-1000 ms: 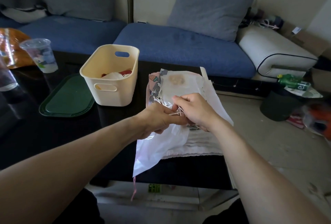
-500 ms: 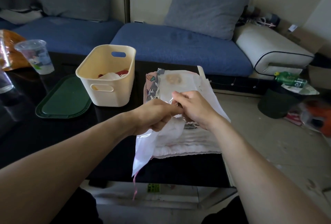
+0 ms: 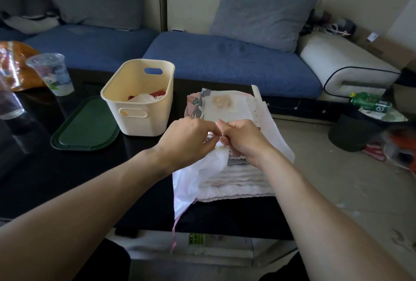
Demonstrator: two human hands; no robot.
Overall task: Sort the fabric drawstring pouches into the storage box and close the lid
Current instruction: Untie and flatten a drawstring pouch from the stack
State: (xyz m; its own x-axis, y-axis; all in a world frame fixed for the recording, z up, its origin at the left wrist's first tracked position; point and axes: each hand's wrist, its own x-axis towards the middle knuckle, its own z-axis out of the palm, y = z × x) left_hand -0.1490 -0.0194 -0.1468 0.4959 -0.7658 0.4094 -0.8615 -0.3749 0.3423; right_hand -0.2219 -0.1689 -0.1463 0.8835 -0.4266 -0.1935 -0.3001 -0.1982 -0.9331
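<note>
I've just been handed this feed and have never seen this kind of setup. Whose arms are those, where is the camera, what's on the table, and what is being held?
There is no robot here: the arms belong to a person, and the one camera sits on that person's head, looking forward and down.

The left hand and right hand meet over a stack of pouches on the dark table. Both pinch the top of a white pouch, which hangs off the stack's left side.

To the left stands the cream storage box, open, with some fabric already inside. Its green lid lies flat on the table beside it. Further left is a clear plastic cup. A blue sofa stands behind.
</note>
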